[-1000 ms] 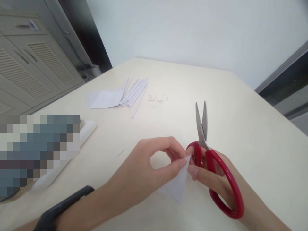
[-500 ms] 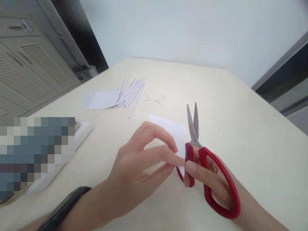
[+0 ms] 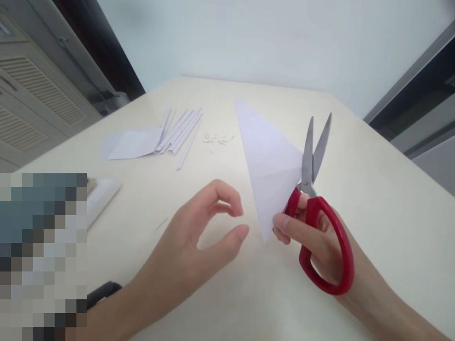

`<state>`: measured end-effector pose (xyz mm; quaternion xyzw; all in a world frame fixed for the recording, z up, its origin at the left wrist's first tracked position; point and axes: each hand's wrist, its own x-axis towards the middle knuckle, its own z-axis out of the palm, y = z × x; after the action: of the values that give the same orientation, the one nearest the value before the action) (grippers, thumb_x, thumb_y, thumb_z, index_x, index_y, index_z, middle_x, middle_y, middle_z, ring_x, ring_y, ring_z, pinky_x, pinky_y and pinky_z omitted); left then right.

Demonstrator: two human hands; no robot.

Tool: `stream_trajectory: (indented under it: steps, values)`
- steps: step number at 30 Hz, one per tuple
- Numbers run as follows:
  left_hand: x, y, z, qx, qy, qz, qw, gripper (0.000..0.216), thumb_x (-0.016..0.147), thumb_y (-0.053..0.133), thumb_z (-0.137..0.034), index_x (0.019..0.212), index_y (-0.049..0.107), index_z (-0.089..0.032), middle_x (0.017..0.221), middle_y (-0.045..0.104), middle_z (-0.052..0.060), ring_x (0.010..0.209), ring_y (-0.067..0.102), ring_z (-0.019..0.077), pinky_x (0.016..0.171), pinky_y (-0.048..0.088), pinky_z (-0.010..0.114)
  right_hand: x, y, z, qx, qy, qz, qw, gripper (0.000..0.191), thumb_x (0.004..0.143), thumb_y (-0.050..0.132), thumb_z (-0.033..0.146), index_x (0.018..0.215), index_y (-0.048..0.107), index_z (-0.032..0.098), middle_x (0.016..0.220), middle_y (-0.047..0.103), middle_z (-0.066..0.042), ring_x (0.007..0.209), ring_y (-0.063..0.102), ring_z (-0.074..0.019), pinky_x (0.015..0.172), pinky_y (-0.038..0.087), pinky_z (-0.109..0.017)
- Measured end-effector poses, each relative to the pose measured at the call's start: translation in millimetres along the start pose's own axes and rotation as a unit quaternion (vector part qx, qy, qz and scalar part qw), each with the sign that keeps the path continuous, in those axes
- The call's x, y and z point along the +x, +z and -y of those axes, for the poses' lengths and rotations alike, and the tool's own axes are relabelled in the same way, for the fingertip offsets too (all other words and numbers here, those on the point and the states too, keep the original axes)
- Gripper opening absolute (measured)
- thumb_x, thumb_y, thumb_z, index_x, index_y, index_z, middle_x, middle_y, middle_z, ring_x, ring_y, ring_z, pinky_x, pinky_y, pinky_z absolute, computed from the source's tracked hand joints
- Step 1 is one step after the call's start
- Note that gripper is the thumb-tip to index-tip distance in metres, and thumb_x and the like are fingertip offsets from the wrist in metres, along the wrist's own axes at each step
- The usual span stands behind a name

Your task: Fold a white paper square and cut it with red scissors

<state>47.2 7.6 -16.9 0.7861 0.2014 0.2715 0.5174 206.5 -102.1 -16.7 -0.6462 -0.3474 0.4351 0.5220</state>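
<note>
Loosely curled left hand (image 3: pixel 199 232); scissors (image 3: pixel 314 208), paper (image 3: pixel 270 161) in right hand (image 3: pixel 324 250).

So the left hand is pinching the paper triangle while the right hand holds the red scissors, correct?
Not quite. The head view shows the left hand open and clear of the paper triangle. The right hand pinches it while holding the red scissors.

Your right hand (image 3: pixel 313 237) grips scissors (image 3: pixel 316 203) with glossy red plastic handles and dull grey metal blades. The triangular sheet (image 3: pixel 272 166) is thin, matt white paper. The counter (image 3: pixel 373 199) is smooth, matt cream.
</note>
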Motion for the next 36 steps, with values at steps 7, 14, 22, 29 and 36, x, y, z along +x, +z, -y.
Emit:
stream_trajectory:
  steps: [7,14,22,29,36]
  values:
    - [11,-1,-7,-0.023,-0.101,0.142,0.984,0.013,0.085,0.056,-0.017,0.074,0.062,-0.021,0.082,0.067,0.000,0.084,0.064,0.0183,0.084,0.053,0.035,-4,2,2,0.007,0.010,0.019,1.000,0.029,0.086,0.062,0.026,0.061,0.049,0.019,0.056,0.045,0.006,0.051,0.037,-0.0085,0.048,0.031,-0.021]
    - [10,1,-4,-0.059,-0.131,0.163,0.976,0.019,0.079,0.057,-0.011,0.083,0.070,-0.025,0.086,0.072,-0.001,0.082,0.067,0.0196,0.084,0.055,0.038,-7,6,5,0.014,0.018,0.023,0.999,0.027,0.087,0.061,0.021,0.063,0.048,0.020,0.055,0.043,0.007,0.048,0.035,-0.0073,0.043,0.024,-0.021]
    - [9,5,2,-0.037,-0.155,0.151,0.976,0.018,0.074,0.060,-0.015,0.082,0.072,-0.026,0.077,0.074,-0.001,0.074,0.069,0.0206,0.072,0.057,0.034,-10,8,4,0.015,0.033,0.015,0.999,0.024,0.084,0.062,0.017,0.065,0.048,0.021,0.057,0.044,0.008,0.049,0.035,-0.0070,0.043,0.028,-0.019]
    - [7,0,10,-0.021,-0.154,0.163,0.974,0.007,0.076,0.064,-0.025,0.071,0.068,-0.023,0.068,0.070,-0.001,0.062,0.066,0.0184,0.063,0.057,0.031,-7,7,5,-0.007,0.034,0.013,0.999,0.026,0.084,0.062,0.017,0.063,0.046,0.020,0.054,0.041,0.008,0.047,0.033,-0.0070,0.042,0.026,-0.020]
    - [12,-1,0,-0.038,-0.207,0.223,0.952,0.008,0.078,0.061,-0.019,0.080,0.068,-0.023,0.083,0.073,0.001,0.077,0.067,0.0204,0.076,0.056,0.036,-7,7,5,-0.025,0.028,0.014,0.999,0.024,0.084,0.062,0.018,0.064,0.048,0.021,0.056,0.044,0.007,0.047,0.035,-0.0070,0.042,0.027,-0.021]
